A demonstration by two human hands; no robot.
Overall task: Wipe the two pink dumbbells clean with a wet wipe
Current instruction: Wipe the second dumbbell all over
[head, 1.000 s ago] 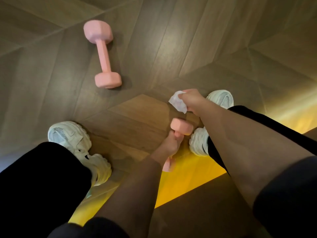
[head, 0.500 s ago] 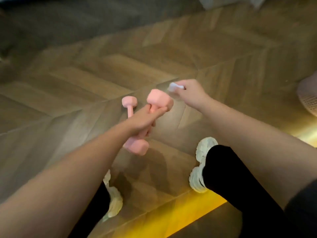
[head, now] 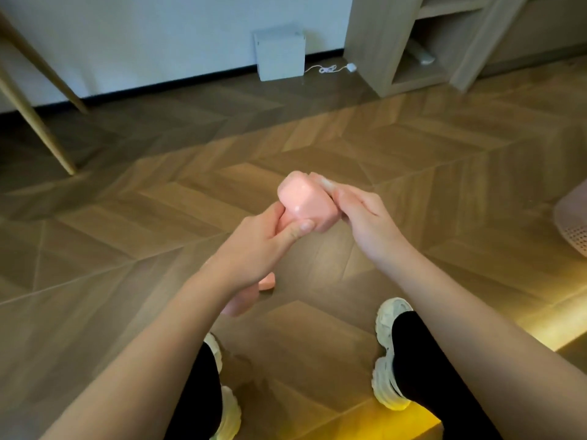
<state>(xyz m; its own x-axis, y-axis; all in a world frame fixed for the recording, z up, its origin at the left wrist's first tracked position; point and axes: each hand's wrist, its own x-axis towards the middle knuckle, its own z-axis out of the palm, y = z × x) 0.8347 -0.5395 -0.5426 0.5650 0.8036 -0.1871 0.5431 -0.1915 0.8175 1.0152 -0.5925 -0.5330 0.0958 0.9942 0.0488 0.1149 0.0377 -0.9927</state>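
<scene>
I hold one pink dumbbell (head: 305, 201) upright at chest height over the wooden floor. My left hand (head: 266, 246) grips its handle just under the top head, thumb across the front. My right hand (head: 362, 217) pinches a white wet wipe (head: 327, 183) against the far right side of that head. More pink (head: 267, 282) shows below my left wrist, and I cannot tell whether it is this dumbbell's lower head or the second dumbbell on the floor.
My two white shoes (head: 389, 360) stand on the herringbone floor below the hands. A white box (head: 279, 55) and a cable (head: 330, 69) sit by the wall, a wooden shelf unit (head: 374, 46) at the back right, wooden legs (head: 31, 115) at left, a pink basket (head: 575, 217) at the right edge.
I have straightened up and lifted the dumbbell off the floor. My right hand has brought the wipe onto the top head. The view now takes in the wall and the shelf.
</scene>
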